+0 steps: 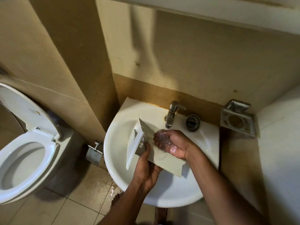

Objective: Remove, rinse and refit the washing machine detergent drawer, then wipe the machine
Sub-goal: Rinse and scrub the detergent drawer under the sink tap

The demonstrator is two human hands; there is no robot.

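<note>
We hold the white detergent drawer (146,144) tilted over the bowl of a white basin (170,192), its front panel toward the basin's left rim. Our left hand (146,168) grasps its near side from below, thumb on top. Our right hand (170,142) is cupped, palm up, catching water under the chrome tap (171,115) at the basin's back edge. A loose drain strainer (192,122) lies beside the tap. A toilet (27,143) stands to the left.
</note>
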